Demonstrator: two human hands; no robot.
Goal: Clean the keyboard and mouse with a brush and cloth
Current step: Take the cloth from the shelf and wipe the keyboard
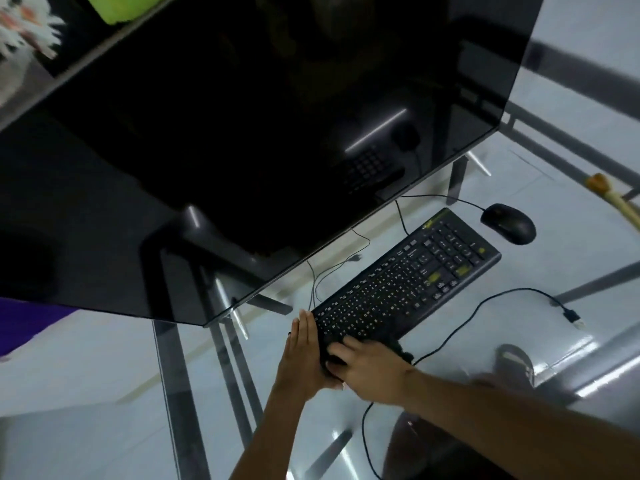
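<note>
A black keyboard (408,282) lies slantwise on a glass desk (554,258), its long side running from about 7 o'clock up to 1 o'clock. The left hand (301,355) stands flat and open on its edge, fingers straight and together, pressed against the near short end of the keyboard; it holds nothing. The right hand (367,365) lies palm down over the near corner of the keys with the fingers curled, and a dark thing shows under it and behind the wrist, maybe a cloth (403,351), but I cannot tell this for sure, nor how tightly the hand is closed on it. A black mouse (508,223) rests on the desk at 1 o'clock from the keyboard, near its far end but apart from it, with its wire going toward the monitor (259,133). The large dark monitor fills the upper left part of the view. A black cable (485,306) with a plug at its end lies loose on the glass at 3 o'clock from the keyboard.
</note>
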